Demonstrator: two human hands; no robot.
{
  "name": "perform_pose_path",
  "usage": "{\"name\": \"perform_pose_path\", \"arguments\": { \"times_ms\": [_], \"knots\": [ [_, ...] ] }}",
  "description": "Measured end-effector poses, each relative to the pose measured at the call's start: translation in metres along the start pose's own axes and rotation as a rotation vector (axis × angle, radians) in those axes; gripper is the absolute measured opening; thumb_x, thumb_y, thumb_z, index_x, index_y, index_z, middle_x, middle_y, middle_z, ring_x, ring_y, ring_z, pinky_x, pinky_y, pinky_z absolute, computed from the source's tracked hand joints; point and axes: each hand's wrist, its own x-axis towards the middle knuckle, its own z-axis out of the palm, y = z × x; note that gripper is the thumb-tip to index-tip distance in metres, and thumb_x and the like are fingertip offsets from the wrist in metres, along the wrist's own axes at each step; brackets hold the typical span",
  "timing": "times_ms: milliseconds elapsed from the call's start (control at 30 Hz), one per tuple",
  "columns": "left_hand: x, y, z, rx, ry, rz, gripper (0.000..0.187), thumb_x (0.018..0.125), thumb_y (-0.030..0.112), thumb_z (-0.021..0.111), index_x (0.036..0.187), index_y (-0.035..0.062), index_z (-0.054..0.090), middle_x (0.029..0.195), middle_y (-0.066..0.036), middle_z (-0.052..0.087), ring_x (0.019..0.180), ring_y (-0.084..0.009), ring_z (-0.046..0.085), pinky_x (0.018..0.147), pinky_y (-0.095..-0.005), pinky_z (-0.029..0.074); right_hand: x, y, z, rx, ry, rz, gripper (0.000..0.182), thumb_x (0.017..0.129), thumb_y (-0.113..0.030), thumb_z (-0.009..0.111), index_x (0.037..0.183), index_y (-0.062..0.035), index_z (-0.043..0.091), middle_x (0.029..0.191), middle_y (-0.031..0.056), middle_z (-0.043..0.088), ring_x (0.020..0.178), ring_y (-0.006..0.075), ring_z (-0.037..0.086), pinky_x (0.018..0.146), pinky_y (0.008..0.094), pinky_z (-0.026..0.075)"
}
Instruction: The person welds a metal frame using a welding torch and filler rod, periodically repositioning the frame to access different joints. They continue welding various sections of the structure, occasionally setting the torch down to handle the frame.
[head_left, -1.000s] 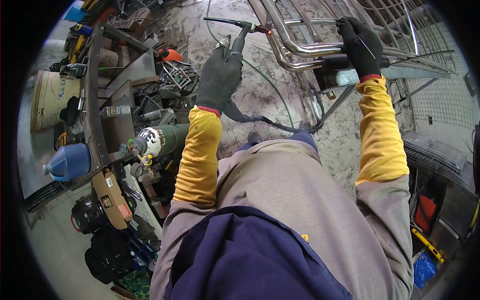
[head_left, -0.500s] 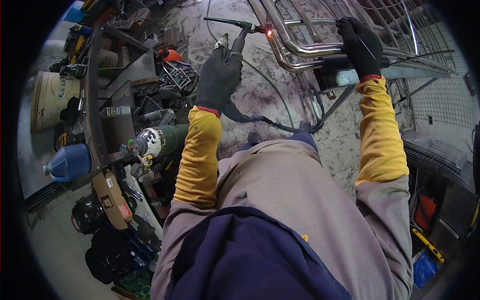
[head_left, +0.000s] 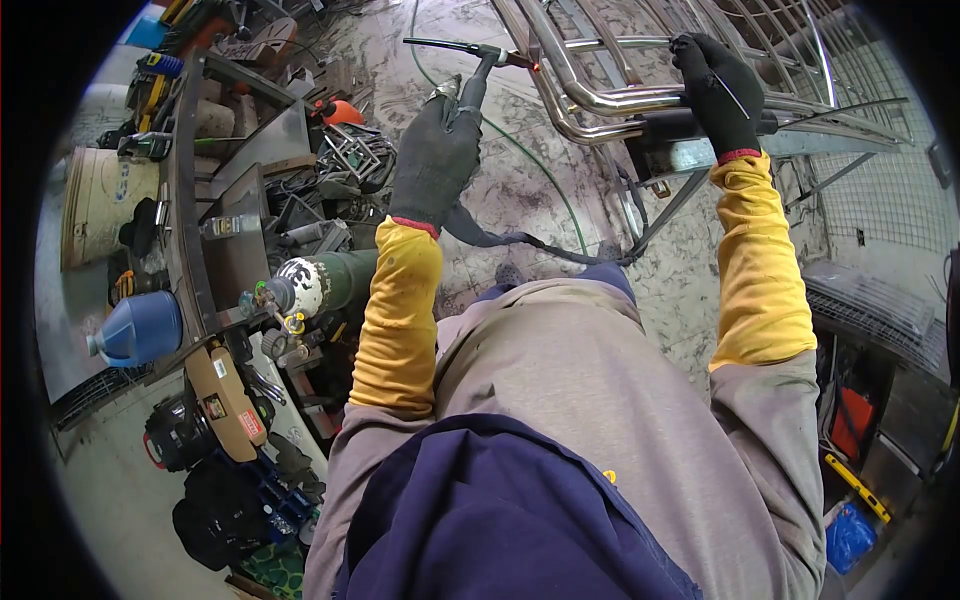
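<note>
My left hand [head_left: 437, 160], in a dark glove, is closed round a TIG torch [head_left: 488, 51] with a long black back cap. The torch's nozzle end is at a bent shiny metal tube [head_left: 605, 103], where a small dull orange glow shows. A dark sleeved cable hangs from under this hand and runs right. My right hand [head_left: 722, 95], gloved too, is closed with a thin filler rod [head_left: 733, 98] showing across its back. It rests by the tube frame, near a dark cylindrical piece [head_left: 665, 126]; its fingertips are partly hidden.
Left stands a metal bench frame [head_left: 185, 200] with scrap metal pieces. A gas cylinder [head_left: 345, 277] lies near my left forearm, with a blue jug [head_left: 140, 328] beyond it. A green hose [head_left: 545, 175] crosses the floor. A yellow level [head_left: 857, 487] is at lower right.
The bright orange spot at the torch tip has dimmed to a faint glow. The torch and my left hand have shifted slightly left. My right hand has hardly moved.
</note>
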Motion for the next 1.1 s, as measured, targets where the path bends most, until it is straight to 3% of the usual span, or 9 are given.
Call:
{"name": "perform_pose_path", "arguments": {
  "times_ms": [67, 133, 167, 233, 700, 867, 900, 1033, 1100],
  "knots": [
    [0.013, -0.024, 0.005, -0.014, 0.010, 0.130, 0.043, 0.109, 0.025, 0.061, 0.147, 0.0057, 0.060, 0.080, 0.000, 0.061, 0.056, -0.0082, 0.056, 0.047, -0.0255, 0.044, 0.002, -0.001, -0.001, 0.012, -0.031, 0.016, 0.043, 0.103, -0.049, 0.057, 0.119, -0.0160, 0.081, 0.093, 0.0037, 0.083, 0.079, 0.0238, 0.078, 0.077, 0.0360, 0.058],
    [0.005, -0.007, 0.003, -0.001, 0.036, 0.106, 0.044, 0.107, 0.028, 0.061, 0.140, -0.0011, 0.065, 0.124, -0.033, 0.071, 0.118, -0.0469, 0.069, 0.097, -0.0487, 0.055, 0.002, -0.003, -0.002, 0.016, -0.040, 0.025, 0.044, 0.103, -0.049, 0.057, 0.119, -0.0160, 0.081, 0.093, 0.0036, 0.083, 0.078, 0.0232, 0.078, 0.076, 0.0356, 0.058],
    [0.007, -0.011, 0.003, 0.000, 0.037, 0.106, 0.044, 0.107, 0.028, 0.061, 0.140, -0.0011, 0.065, 0.124, -0.033, 0.071, 0.118, -0.0469, 0.069, 0.097, -0.0487, 0.055, 0.002, -0.004, -0.002, 0.019, -0.042, 0.027, 0.044, 0.103, -0.049, 0.057, 0.120, -0.0160, 0.081, 0.093, 0.0036, 0.083, 0.078, 0.0229, 0.078, 0.076, 0.0353, 0.058],
    [0.013, -0.017, 0.002, 0.009, -0.005, 0.142, 0.034, 0.109, 0.026, 0.060, 0.134, 0.0037, 0.064, 0.078, 0.000, 0.060, 0.055, -0.0086, 0.056, 0.047, -0.0261, 0.045, 0.002, -0.004, -0.002, 0.020, -0.046, 0.029, 0.044, 0.103, -0.050, 0.057, 0.120, -0.0161, 0.081, 0.094, 0.0035, 0.083, 0.078, 0.0223, 0.079, 0.076, 0.0349, 0.058],
    [-0.008, 0.011, -0.002, -0.081, -0.030, -0.141, 0.038, 0.102, 0.035, 0.063, 0.121, 0.0019, 0.063, 0.086, -0.005, 0.064, 0.062, -0.0132, 0.063, 0.052, -0.0287, 0.049, 0.000, -0.003, -0.003, 0.013, -0.062, 0.059, 0.044, 0.103, -0.052, 0.058, 0.120, -0.0182, 0.081, 0.097, 0.0033, 0.083, 0.093, 0.0252, 0.078, 0.081, 0.0359, 0.057],
    [0.016, -0.032, 0.005, 0.002, 0.024, 0.169, 0.026, 0.109, 0.027, 0.060, 0.123, 0.0049, 0.065, 0.080, 0.001, 0.061, 0.058, -0.0080, 0.056, 0.050, -0.0257, 0.046, 0.002, -0.003, -0.002, 0.002, -0.067, 0.040, 0.045, 0.102, -0.050, 0.058, 0.121, -0.0166, 0.080, 0.095, 0.0039, 0.082, 0.084, 0.0234, 0.079, 0.079, 0.0353, 0.058],
    [0.011, -0.020, 0.003, 0.089, 0.036, 0.099, 0.043, 0.106, 0.024, 0.060, 0.141, -0.0006, 0.064, 0.109, -0.029, 0.075, 0.101, -0.0416, 0.075, 0.084, -0.0503, 0.056, 0.002, -0.003, -0.002, 0.006, -0.068, 0.036, 0.045, 0.103, -0.050, 0.058, 0.121, -0.0165, 0.080, 0.095, 0.0040, 0.082, 0.083, 0.0233, 0.079, 0.079, 0.0353, 0.058],
    [0.004, -0.006, 0.000, 0.015, -0.013, -0.025, 0.042, 0.106, 0.025, 0.060, 0.139, -0.0003, 0.065, 0.109, -0.031, 0.074, 0.102, -0.0437, 0.075, 0.084, -0.0516, 0.056, 0.002, -0.003, -0.001, 0.013, -0.065, 0.024, 0.044, 0.103, -0.049, 0.057, 0.122, -0.0158, 0.080, 0.094, 0.0046, 0.082, 0.081, 0.0229, 0.078, 0.078, 0.0354, 0.058],
    [0.010, -0.017, 0.002, 0.036, 0.016, 0.127, 0.026, 0.108, 0.025, 0.062, 0.121, 0.0035, 0.068, 0.077, 0.001, 0.061, 0.057, -0.0085, 0.057, 0.049, -0.0265, 0.046, 0.002, -0.002, -0.001, 0.021, -0.062, 0.018, 0.044, 0.103, -0.049, 0.057, 0.122, -0.0155, 0.080, 0.094, 0.0048, 0.082, 0.079, 0.0227, 0.078, 0.077, 0.0354, 0.058]
  ]
}}
